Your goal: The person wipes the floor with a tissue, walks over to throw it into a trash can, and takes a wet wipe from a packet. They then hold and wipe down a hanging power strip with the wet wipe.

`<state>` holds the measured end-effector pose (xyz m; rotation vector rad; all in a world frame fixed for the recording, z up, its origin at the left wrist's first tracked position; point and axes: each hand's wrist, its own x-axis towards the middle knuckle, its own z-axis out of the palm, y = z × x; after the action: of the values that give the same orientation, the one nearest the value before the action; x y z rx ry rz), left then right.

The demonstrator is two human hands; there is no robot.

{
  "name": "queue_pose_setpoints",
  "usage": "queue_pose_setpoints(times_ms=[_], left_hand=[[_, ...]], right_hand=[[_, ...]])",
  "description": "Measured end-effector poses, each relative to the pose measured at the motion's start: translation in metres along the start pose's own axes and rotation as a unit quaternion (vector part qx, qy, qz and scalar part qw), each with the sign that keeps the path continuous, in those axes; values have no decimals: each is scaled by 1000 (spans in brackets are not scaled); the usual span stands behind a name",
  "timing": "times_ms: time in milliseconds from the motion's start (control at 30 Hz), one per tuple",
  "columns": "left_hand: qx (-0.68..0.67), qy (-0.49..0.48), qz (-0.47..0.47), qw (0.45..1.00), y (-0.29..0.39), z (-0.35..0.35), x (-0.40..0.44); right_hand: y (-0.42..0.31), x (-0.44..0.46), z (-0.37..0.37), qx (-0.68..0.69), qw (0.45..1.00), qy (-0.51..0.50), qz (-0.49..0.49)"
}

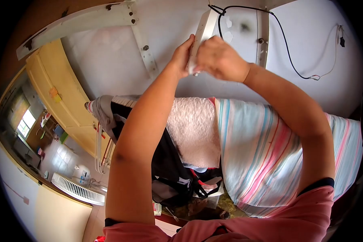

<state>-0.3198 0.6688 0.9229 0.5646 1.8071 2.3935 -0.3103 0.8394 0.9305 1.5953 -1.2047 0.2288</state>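
Note:
Both arms reach up toward the wall. My left hand (183,57) is closed around the lower left side of a long, pale box-like strip (206,29), which stands tilted against the wall. My right hand (221,58) is slightly blurred, its fingers curled at the strip's lower right side, with something small and white (192,66) at the fingertips, too unclear to name. A black cable (246,7) is looped at the strip's top end.
Striped cloth (258,149) and a fluffy pale towel (195,129) hang below the hands, beside dark clothing (165,165). Metal brackets (146,48) are fixed to the wall. At left are a yellow door (60,88) and a white fan (78,188). A plug (342,41) hangs at upper right.

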Motion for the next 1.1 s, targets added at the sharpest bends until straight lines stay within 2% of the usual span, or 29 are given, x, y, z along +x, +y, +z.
queue_pose_setpoints(times_ms=[33,200,267,367,433,500,533,633,700,767,833,900,1000,1100], left_hand=[[-24,43,12,999,1,8,-5],[-9,23,35,999,1,7,-10],[7,66,-4,998,5,13,-14],[-34,82,14,996,-2,4,0],[-5,54,30,998,-2,5,-4],[13,16,12,1000,-1,5,-2],[18,45,13,999,-2,9,0],[21,59,26,998,-3,8,3],[17,43,20,999,-6,-3,5],[16,26,14,999,-4,0,5],[-25,103,9,994,1,15,-7],[-4,116,3,993,0,13,-7],[41,25,23,999,-4,-1,2],[20,58,23,998,-4,10,3]], right_hand=[[-7,5,-1,15,999,-35,-35],[-3,1,-1,-10,999,-44,-28],[0,-2,-6,-19,998,-42,-34],[12,-4,-9,-65,992,-54,-91],[36,-13,-10,-101,994,-4,-41],[56,-18,-14,-148,983,72,81],[63,-17,-13,-175,971,92,136],[65,-20,-5,-200,956,129,172],[50,-23,5,-155,964,114,185],[25,-19,8,-77,992,58,87],[3,-15,4,-9,998,-46,31],[14,-17,7,-18,999,-36,19],[39,-21,3,-106,991,22,83],[55,-17,6,-123,970,80,193]])
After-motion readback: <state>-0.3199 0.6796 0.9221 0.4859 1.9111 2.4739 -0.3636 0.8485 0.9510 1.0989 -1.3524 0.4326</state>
